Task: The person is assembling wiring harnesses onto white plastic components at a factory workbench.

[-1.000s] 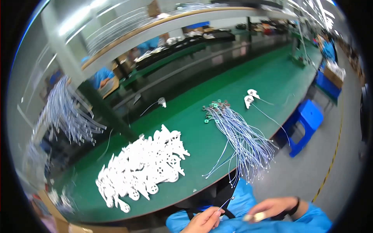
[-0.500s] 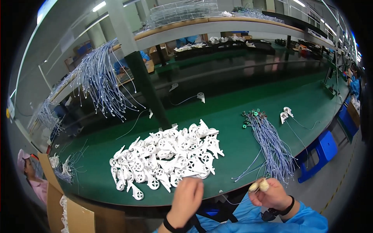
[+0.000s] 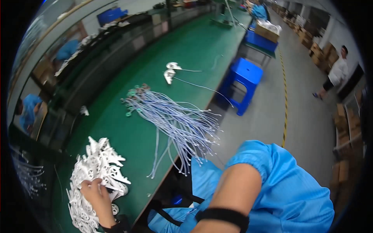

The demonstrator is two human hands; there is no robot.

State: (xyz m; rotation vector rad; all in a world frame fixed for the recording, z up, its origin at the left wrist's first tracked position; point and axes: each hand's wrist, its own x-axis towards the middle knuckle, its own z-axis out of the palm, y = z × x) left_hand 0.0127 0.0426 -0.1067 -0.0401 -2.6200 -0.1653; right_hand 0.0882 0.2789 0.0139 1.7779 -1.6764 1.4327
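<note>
My left hand is at the pile of white plastic parts, its fingers curled and closed on one of them. The parts have round spoked ends and pointed tails, and they overlap in a heap. The hand covers part of the heap. My right forearm, in a pushed-up blue sleeve with a black wristband, crosses the lower middle. The right hand itself lies beyond the lower edge. Between the heap and that arm rests a bundle of blue-grey cables with small green and brown ends.
Two white parts with wires lie farther along the green bench. A blue stool stands beside the bench edge. A person in white is in the aisle at right. Cables hang at far left.
The view has swung to the right. My left hand has gone from the bench's front edge onto the white parts. The right hand has left the picture.
</note>
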